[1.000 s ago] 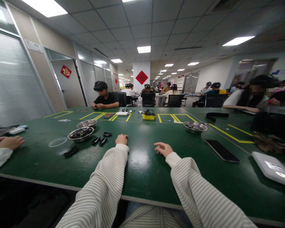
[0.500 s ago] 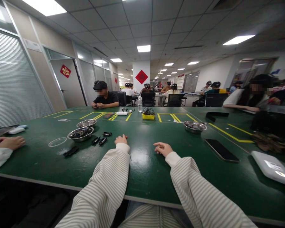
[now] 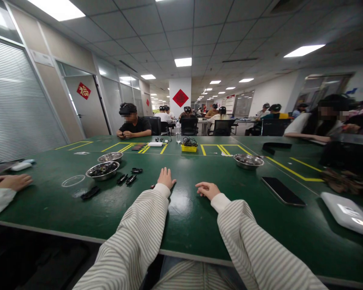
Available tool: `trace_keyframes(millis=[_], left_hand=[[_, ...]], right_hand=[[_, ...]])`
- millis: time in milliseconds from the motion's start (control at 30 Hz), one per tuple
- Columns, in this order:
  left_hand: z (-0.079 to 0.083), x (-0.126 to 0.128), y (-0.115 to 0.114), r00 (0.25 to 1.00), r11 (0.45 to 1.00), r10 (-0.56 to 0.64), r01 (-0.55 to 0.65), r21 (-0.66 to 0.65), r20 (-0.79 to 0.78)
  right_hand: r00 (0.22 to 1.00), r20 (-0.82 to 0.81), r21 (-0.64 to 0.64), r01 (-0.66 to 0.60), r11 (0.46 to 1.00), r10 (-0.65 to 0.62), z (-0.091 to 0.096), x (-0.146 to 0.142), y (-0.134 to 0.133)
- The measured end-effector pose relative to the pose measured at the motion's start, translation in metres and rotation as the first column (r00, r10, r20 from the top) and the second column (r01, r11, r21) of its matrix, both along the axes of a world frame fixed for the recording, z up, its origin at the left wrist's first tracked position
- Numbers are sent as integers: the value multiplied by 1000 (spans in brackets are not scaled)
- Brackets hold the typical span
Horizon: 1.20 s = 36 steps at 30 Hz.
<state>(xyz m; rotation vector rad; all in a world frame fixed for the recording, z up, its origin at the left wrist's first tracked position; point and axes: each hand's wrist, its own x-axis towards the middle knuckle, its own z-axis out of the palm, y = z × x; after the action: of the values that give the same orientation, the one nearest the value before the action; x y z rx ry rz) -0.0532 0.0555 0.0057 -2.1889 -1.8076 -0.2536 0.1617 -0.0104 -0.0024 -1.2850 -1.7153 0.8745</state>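
Observation:
My left hand [image 3: 167, 178] lies palm down on the green table [image 3: 187, 233], fingers spread and nothing in them. Just left of its wrist is a small dark piece with a red spot [image 3: 153, 186], partly hidden by the cuff. My right hand [image 3: 207, 189] rests on the table across a short gap, fingers loosely bent to the left, with no object visible in it. Several small black parts [image 3: 131, 179] lie left of my left hand, beside a steel bowl [image 3: 103, 176] filled with dark pieces.
Another steel bowl [image 3: 110, 153] stands behind the first, and one more bowl [image 3: 248, 166] is at right. A phone [image 3: 282, 191] and a white device [image 3: 346, 211] lie right. A yellow box of cables [image 3: 189, 148] and a bottle [image 3: 178, 133] stand ahead. A co-worker's hands [image 3: 15, 182] rest far left.
My left hand has moved a little to the right and spread its fingers. The small dark piece now shows left of its wrist; before, a red-orange tip showed at the fingers. My right hand stayed put.

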Motion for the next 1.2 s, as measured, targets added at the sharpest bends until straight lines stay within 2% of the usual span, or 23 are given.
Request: trace_keyframes(millis=[67,133,200,267,367,467,533,600,733,800,867,933,1000,1033,1067,1100,1133,1200], left_hand=[[-6,4,6,998,997,51,-49,-62,36],[-8,7,6,996,995,42,-34,-95,78],[-7,13,-2,990,992,-65,77,-95,126],[-6,24,-17,953,963,-244,260,-72,182],[-5,48,-45,809,834,-522,550,-36,270],[-4,69,-70,664,705,-657,709,-22,358],[-3,76,-78,614,669,-673,743,-17,413],[-2,77,-80,588,664,-655,748,-11,474],[-2,67,-67,540,661,-613,751,-1,577],[0,59,-59,548,667,-598,745,-16,584],[4,49,-51,624,721,-575,692,-32,529],[10,36,-45,774,839,-482,543,-41,411],[16,22,-41,931,965,-233,256,-48,281],[19,15,-40,972,996,-53,69,-64,227],[22,8,-39,975,989,132,-116,-93,180],[24,2,-38,949,955,283,-264,-137,138],[25,-3,-37,918,913,384,-361,-191,100],[25,-11,-36,900,868,434,-405,-289,41]], right_hand=[[1000,8,4,-2,1000,2,-1,0,0],[1000,11,10,1,1000,-1,0,0,-1],[1000,13,17,9,1000,-10,0,-1,-2],[999,24,32,25,999,-26,1,-2,-2],[992,64,93,103,990,-110,2,1,-1],[957,147,198,220,955,-251,3,7,1],[923,219,246,262,933,-317,3,11,2],[897,301,260,249,933,-323,2,13,3],[837,503,296,68,953,-216,0,13,2],[809,563,318,-24,948,-168,1,13,2],[798,586,324,-73,943,-139,1,13,1],[794,593,328,-83,941,-137,2,13,0],[789,598,340,-90,936,-141,2,13,-1],[787,602,346,-103,933,-136,2,12,-2],[785,606,350,-123,928,-125,2,11,-3],[785,610,354,-149,923,-107,1,9,-3],[784,614,356,-178,917,-86,1,8,-4],[784,619,357,-229,905,-45,0,6,-4]])
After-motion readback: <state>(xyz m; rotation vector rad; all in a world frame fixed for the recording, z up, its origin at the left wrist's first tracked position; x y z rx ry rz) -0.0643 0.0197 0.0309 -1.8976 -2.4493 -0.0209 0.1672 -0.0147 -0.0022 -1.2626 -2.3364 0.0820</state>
